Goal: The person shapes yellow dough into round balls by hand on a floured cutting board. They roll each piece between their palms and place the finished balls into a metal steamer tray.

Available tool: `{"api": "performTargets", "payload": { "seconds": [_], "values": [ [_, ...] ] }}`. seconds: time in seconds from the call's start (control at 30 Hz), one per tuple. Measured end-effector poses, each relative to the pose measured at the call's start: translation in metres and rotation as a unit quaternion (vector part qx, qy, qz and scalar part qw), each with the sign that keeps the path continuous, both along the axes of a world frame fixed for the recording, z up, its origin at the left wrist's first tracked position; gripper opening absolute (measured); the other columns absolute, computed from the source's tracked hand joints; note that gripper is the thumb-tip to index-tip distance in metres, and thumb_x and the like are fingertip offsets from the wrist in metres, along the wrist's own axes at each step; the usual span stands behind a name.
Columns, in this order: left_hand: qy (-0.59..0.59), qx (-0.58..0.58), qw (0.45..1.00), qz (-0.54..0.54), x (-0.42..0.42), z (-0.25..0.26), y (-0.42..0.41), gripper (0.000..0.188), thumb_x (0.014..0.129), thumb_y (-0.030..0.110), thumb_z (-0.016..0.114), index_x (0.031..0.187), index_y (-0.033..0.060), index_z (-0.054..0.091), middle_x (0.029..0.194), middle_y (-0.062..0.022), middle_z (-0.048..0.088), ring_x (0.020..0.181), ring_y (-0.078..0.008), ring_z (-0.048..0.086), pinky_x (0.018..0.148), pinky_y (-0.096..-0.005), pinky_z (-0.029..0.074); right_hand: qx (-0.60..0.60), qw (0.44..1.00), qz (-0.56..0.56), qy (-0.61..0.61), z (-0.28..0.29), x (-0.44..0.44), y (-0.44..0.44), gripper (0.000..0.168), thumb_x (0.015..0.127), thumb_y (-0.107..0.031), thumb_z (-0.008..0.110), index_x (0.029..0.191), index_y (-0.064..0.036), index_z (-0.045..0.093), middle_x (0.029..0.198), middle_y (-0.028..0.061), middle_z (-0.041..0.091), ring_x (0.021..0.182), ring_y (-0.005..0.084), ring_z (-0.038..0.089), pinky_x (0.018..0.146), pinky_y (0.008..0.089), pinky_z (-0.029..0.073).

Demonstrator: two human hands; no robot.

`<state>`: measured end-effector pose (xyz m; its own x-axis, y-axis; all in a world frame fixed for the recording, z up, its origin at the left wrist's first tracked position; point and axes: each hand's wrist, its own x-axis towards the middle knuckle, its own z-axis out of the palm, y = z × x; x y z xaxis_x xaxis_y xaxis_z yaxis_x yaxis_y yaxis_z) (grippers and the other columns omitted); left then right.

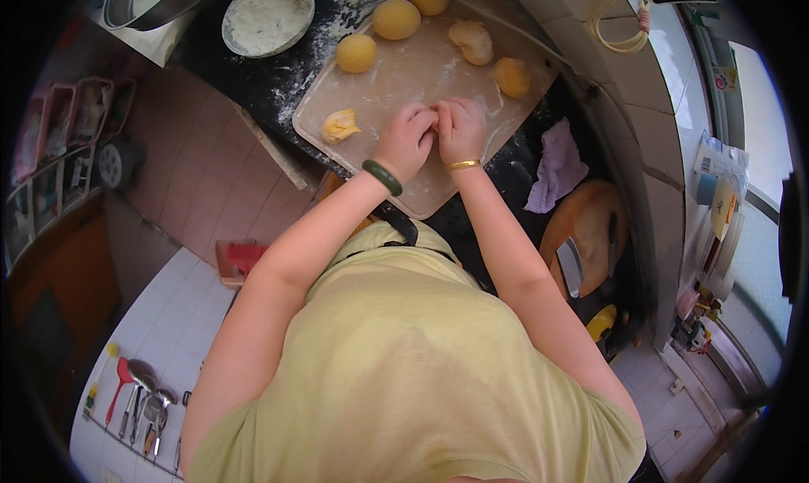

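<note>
My left hand, above a dark green bangle, and my right hand, above a gold bracelet, meet with curled fingers over a floury board. Whatever may lie between or under the fingers is hidden. To the left of my hands sits a torn lump of yellow dough. Farther back rest three smooth yellow dough balls, the nearest dough ball close to the board's left edge. Two rougher pieces lie on the right: a folded dough piece and a rounder dough piece, nearest my right hand.
A flour-covered round dish stands on the dark counter, near a metal pot. To the right lie a lilac cloth and a round wooden board bearing a cleaver. A tiled wall borders the counter.
</note>
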<state>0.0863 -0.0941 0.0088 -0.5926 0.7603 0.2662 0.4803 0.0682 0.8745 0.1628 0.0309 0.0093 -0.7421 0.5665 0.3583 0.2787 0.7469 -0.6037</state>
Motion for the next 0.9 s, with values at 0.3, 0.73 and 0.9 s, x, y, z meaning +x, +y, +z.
{"api": "performTargets", "payload": {
  "seconds": [0.3, 0.73, 0.9],
  "values": [
    [-0.175, -0.093, 0.978, 0.071, -0.016, -0.012, 0.033, 0.032, 0.078, -0.001, 0.062, 0.11, 0.002, 0.063, 0.102, -0.0181, 0.061, 0.09, -0.0313, 0.064, 0.08, -0.0388, 0.053, 0.08, 0.983, -0.097, -0.136, -0.002, -0.045, 0.027, 0.029, 0.087, -0.036, 0.062, 0.086, -0.01, 0.073, 0.094, 0.007, 0.068, 0.095, 0.0295, 0.06, 0.084, 0.0424, 0.046],
    [-0.019, 0.002, 0.998, -0.068, 0.011, 0.004, -0.016, 0.025, 0.083, 0.004, 0.062, 0.108, -0.0001, 0.064, 0.115, -0.0169, 0.06, 0.097, -0.0317, 0.063, 0.084, -0.038, 0.053, 0.15, 0.987, 0.049, -0.04, -0.005, 0.004, 0.027, 0.01, 0.077, -0.027, 0.071, 0.076, -0.017, 0.071, 0.086, 0.001, 0.068, 0.084, 0.0262, 0.062, 0.076, 0.0414, 0.047],
    [-0.237, -0.1, 0.965, 0.056, -0.009, -0.007, 0.013, 0.028, 0.083, 0.006, 0.063, 0.11, -0.0011, 0.063, 0.109, -0.019, 0.062, 0.084, -0.0296, 0.066, 0.078, -0.0376, 0.055, 0.102, 0.985, 0.003, -0.139, 0.007, -0.025, 0.043, 0.019, 0.083, -0.034, 0.065, 0.082, -0.017, 0.073, 0.089, -0.0014, 0.069, 0.088, 0.0273, 0.062, 0.076, 0.0423, 0.048]
  ]
}}
